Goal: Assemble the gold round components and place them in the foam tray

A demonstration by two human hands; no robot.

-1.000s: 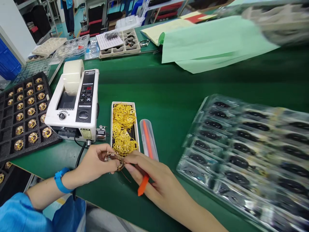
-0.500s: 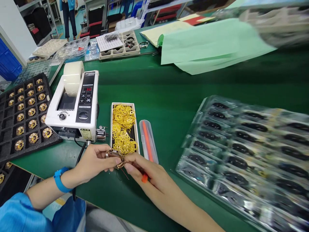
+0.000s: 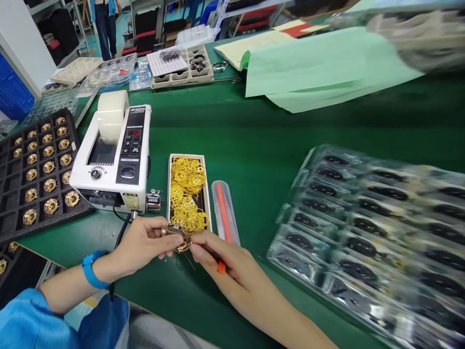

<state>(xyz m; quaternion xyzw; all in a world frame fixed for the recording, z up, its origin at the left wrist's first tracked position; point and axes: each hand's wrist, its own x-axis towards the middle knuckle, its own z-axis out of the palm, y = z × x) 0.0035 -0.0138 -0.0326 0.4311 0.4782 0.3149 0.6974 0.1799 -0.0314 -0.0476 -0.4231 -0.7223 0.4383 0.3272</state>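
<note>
Between the thumb and fingers of my left hand (image 3: 145, 245) is a round gold-coloured metal part (image 3: 180, 238), ring-shaped with an open middle. A thin reddish wire (image 3: 189, 261) hangs below it. My right hand (image 3: 227, 264) is closed at the part's right edge, its fingertips touching or nearly touching it. It grips a slim dark tool with an orange end (image 3: 221, 266); most of the tool is hidden by the fingers. Just behind the hands lies a white box (image 3: 208, 206) of yellow ring-shaped pieces (image 3: 187, 182).
A tape dispenser (image 3: 109, 165) stands left of the box. Beyond it lies a black foam tray (image 3: 22, 189) of round gold parts. A clear case (image 3: 232, 228) with an orange strip lies right of the box. Further right is a clear blister tray (image 3: 363, 228) with dark pieces. Green sheets (image 3: 308, 68) lie behind.
The whole view has shifted slightly, with things appearing a little further right. Both hands keep the same grip on the part and tool. In the background, a person has moved slightly.
</note>
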